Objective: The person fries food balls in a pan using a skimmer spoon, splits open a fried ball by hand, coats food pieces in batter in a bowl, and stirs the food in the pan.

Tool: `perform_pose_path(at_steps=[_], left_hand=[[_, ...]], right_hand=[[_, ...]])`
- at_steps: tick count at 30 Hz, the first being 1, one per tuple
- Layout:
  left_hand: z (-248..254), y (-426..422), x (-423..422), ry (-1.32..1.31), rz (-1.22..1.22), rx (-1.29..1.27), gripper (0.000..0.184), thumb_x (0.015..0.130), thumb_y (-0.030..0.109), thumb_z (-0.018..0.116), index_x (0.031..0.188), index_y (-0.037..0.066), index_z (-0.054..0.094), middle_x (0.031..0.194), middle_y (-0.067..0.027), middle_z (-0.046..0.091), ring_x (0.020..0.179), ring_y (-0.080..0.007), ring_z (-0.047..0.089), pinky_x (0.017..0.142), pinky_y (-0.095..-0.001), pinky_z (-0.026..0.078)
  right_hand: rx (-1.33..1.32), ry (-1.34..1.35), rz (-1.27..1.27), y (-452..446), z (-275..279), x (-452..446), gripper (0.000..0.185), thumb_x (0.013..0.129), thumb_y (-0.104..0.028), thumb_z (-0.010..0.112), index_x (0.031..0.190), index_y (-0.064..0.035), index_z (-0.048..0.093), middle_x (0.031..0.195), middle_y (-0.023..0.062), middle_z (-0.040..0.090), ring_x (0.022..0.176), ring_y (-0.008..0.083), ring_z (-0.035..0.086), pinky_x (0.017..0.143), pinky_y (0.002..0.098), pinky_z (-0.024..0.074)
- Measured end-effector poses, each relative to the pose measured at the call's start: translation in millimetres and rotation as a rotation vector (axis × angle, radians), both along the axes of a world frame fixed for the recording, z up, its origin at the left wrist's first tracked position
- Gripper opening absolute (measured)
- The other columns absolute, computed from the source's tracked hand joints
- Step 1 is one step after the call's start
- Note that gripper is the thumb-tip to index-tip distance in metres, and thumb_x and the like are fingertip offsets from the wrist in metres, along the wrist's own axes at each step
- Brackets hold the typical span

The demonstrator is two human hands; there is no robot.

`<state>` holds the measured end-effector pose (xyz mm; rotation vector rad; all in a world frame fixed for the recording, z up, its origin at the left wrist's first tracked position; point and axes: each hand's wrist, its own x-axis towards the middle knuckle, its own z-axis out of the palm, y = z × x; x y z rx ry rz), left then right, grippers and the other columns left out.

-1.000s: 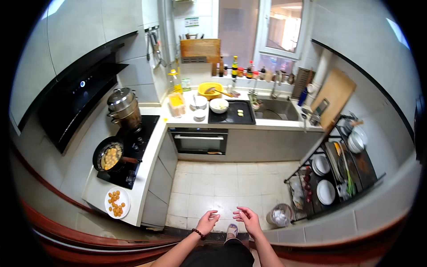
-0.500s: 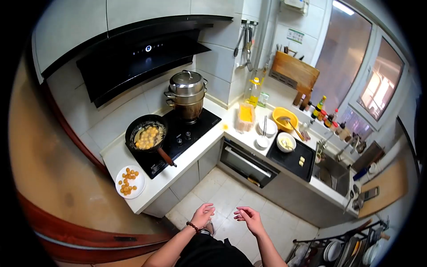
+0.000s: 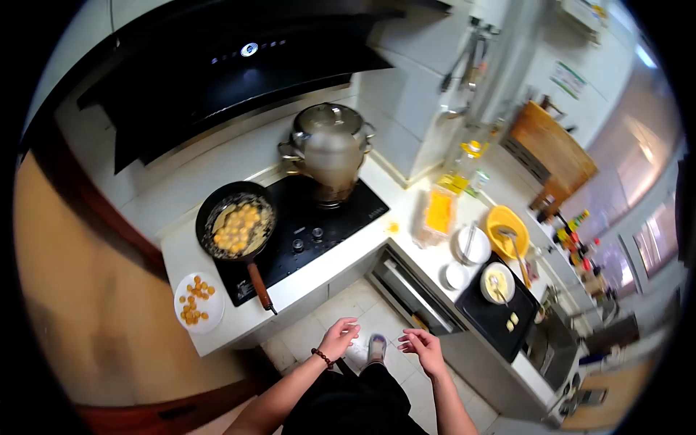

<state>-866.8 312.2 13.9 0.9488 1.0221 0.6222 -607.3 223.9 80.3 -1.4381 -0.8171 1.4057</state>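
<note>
My left hand (image 3: 340,338), a beaded bracelet at its wrist, hovers over the floor with fingers loosely bent and apart, holding nothing. To its right, my right hand (image 3: 423,348) hangs in the air, also empty with its fingers apart. Nearest on the counter is the black frying pan (image 3: 212,239), whose brown wooden handle (image 3: 259,284) sticks out toward me. Small golden balls (image 3: 238,228) lie in bubbling oil inside it. More browned balls (image 3: 194,304) rest on a white plate (image 3: 210,317) left of the pan.
A steel steamer pot (image 3: 326,148) stands at the back of the black cooktop (image 3: 341,230). Rightward are an orange-filled container (image 3: 437,217), white bowls (image 3: 475,250), a yellow basin (image 3: 500,217) and a black tray (image 3: 478,304) bearing a bowl and dough pieces. The counter edge runs between me and these.
My view has turned and come closer to the cooktop, so the pan and pot look larger. A foot now shows between my hands. Both hands stay empty.
</note>
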Motion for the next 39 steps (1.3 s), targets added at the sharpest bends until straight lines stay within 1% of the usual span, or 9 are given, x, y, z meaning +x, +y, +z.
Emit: perform_pose_path(at_steps=[5,9,10,13,17,24,29,35,39], left_hand=[[-21.3,24.7,-5.9,0.076,0.293,-0.018,0.046,0.098,0.036,0.066,0.133,0.009,0.054,0.115,-0.0088,0.064,0.103,-0.0179,0.066,0.082,-0.0335,0.055],[-48.9,19.7,-22.6,0.173,0.551,-0.112,0.044,0.098,0.036,0.066,0.130,0.008,0.056,0.115,-0.0095,0.065,0.098,-0.0179,0.067,0.072,-0.0315,0.055],[-51.7,15.7,-26.6,0.218,0.574,-0.171,0.036,0.102,0.028,0.060,0.133,0.011,0.054,0.118,-0.0072,0.065,0.099,-0.0174,0.066,0.078,-0.0317,0.055],[-72.7,1.2,-36.9,0.173,0.735,-0.235,0.037,0.102,0.027,0.060,0.134,0.010,0.053,0.117,-0.0073,0.066,0.096,-0.0164,0.067,0.076,-0.0303,0.056],[-87.1,14.8,-39.2,0.084,0.756,-0.173,0.039,0.100,0.031,0.063,0.131,0.008,0.056,0.113,-0.0079,0.066,0.094,-0.0175,0.067,0.072,-0.0307,0.055],[-40.4,101.3,24.5,0.073,0.319,-0.132,0.039,0.102,0.030,0.060,0.134,0.008,0.053,0.119,-0.0073,0.066,0.099,-0.0175,0.067,0.079,-0.0312,0.056],[-48.5,129.3,95.2,0.029,-0.093,-0.207,0.036,0.102,0.030,0.060,0.132,0.010,0.055,0.118,-0.0069,0.068,0.097,-0.0163,0.067,0.076,-0.0299,0.055],[-32.8,136.0,195.6,0.067,-0.381,-0.178,0.037,0.102,0.030,0.061,0.132,0.009,0.055,0.117,-0.0083,0.068,0.097,-0.0167,0.068,0.076,-0.0299,0.055],[-34.0,144.6,270.7,0.155,-0.463,-0.111,0.038,0.103,0.033,0.058,0.133,0.010,0.053,0.122,-0.0094,0.065,0.102,-0.0195,0.067,0.081,-0.0327,0.056]], right_hand=[[-0.073,0.020,0.231,99.2,-31.4,34.0,0.031,0.104,-0.020,0.055,0.122,0.0038,0.062,0.103,0.0153,0.071,0.087,0.0227,0.072,0.079,0.0331,0.0576],[-0.018,0.019,0.480,188.1,-19.1,32.7,0.030,0.104,-0.020,0.055,0.122,0.0037,0.062,0.103,0.0134,0.071,0.087,0.0204,0.071,0.078,0.0315,0.0571],[-0.004,-0.001,0.529,207.7,-15.3,28.6,0.030,0.105,-0.021,0.054,0.122,0.0034,0.062,0.102,0.0123,0.071,0.086,0.0192,0.071,0.077,0.0304,0.0565],[0.024,0.026,0.632,250.5,-20.9,14.5,0.029,0.105,-0.020,0.053,0.120,0.0027,0.063,0.102,0.0118,0.071,0.085,0.0175,0.070,0.076,0.0296,0.0561],[-0.011,0.003,0.716,269.0,-24.4,-10.3,0.027,0.105,-0.019,0.053,0.121,0.0009,0.063,0.102,0.0112,0.072,0.087,0.0178,0.071,0.078,0.0293,0.0564],[0.023,0.022,0.567,227.2,-19.9,-9.1,0.029,0.104,-0.013,0.056,0.129,0.0008,0.060,0.110,0.0077,0.071,0.094,0.0134,0.069,0.083,0.0273,0.0549],[0.018,0.049,0.176,164.7,-6.6,55.0,0.030,0.103,-0.014,0.058,0.129,0.0005,0.061,0.107,0.0072,0.070,0.092,0.0130,0.069,0.082,0.0281,0.0556],[-0.019,-0.198,-0.438,73.9,-16.2,203.1,0.024,0.098,-0.014,0.063,0.116,0.0011,0.068,0.091,0.0064,0.073,0.080,0.0127,0.070,0.070,0.0271,0.0554],[-0.008,-0.654,-0.477,67.0,-9.4,307.8,0.026,0.092,-0.017,0.069,0.110,0.0020,0.070,0.083,0.0126,0.074,0.070,0.0176,0.072,0.065,0.0301,0.0554]])
